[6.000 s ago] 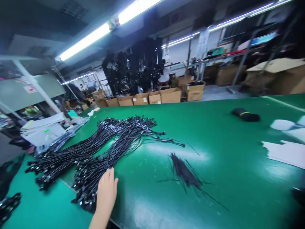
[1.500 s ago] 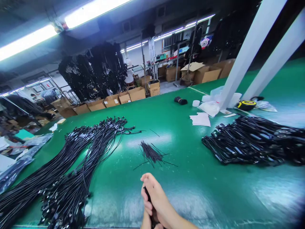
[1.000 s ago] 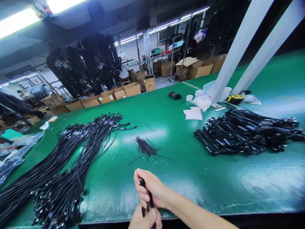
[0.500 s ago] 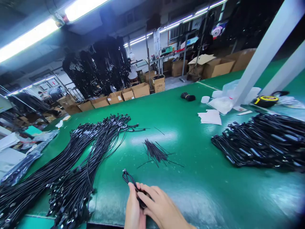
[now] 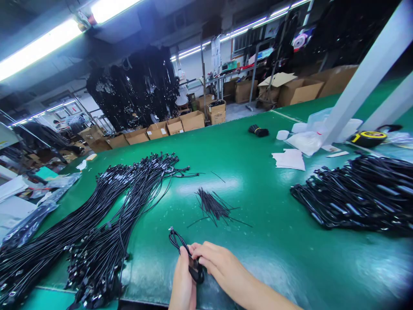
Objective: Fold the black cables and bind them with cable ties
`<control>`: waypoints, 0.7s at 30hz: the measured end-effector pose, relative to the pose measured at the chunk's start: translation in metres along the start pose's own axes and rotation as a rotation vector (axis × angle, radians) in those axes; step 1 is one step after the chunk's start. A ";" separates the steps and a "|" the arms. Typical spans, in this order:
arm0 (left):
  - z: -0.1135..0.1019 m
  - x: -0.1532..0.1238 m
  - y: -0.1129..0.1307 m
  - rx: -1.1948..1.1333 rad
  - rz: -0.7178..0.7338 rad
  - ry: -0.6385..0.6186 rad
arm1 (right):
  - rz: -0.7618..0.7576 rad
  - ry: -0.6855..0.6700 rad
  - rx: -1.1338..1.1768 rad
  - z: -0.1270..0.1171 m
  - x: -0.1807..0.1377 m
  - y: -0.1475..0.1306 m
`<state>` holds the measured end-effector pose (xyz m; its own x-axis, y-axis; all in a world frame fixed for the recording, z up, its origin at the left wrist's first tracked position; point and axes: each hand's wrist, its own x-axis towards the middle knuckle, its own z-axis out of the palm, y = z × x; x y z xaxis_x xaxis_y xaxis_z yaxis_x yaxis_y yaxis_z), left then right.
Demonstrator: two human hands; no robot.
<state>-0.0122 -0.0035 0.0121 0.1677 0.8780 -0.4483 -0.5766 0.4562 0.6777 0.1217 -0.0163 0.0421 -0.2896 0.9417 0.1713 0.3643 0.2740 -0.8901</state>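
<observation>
A black cable (image 5: pixel 198 274), folded into a long narrow coil, is gripped in my left hand (image 5: pixel 182 279) close to the table's front edge. One looped end sticks out beyond the thumb, with a small connector at its tip. My right hand (image 5: pixel 221 262) is closed, its fingertips pinching the middle of the coil; whether a thin tie sits between them is hidden. Just beyond the hands lies a loose pile of short thin black ties (image 5: pixel 213 204). Long straight black cables (image 5: pixel 129 211) with connectors spread in bundles to the left.
Many coiled black cables (image 5: pixel 361 193) are heaped on the right of the green table (image 5: pixel 258 258). Farther back are a banded black bundle (image 5: pixel 258 131), white paper (image 5: pixel 288 159), a yellow tape measure (image 5: pixel 368 138) and a white post (image 5: pixel 361 77). Cardboard boxes (image 5: pixel 192 121) line the far edge.
My right hand has drawn slightly back to the right, and its fingers now pinch the coil, exposing more of its lower end. The left hand keeps its hold.
</observation>
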 end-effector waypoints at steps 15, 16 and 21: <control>0.008 0.002 -0.012 0.091 0.060 -0.025 | 0.166 0.018 -0.018 0.023 -0.020 0.004; 0.008 0.001 -0.009 0.089 0.080 -0.014 | 0.134 0.033 -0.019 0.027 -0.019 0.006; 0.007 -0.005 0.008 0.131 0.107 -0.153 | 0.052 0.092 -0.050 0.031 -0.020 0.005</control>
<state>-0.0121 -0.0037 0.0235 0.2361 0.9295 -0.2832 -0.4908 0.3656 0.7909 0.1014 -0.0399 0.0213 -0.1874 0.9682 0.1658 0.4209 0.2317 -0.8770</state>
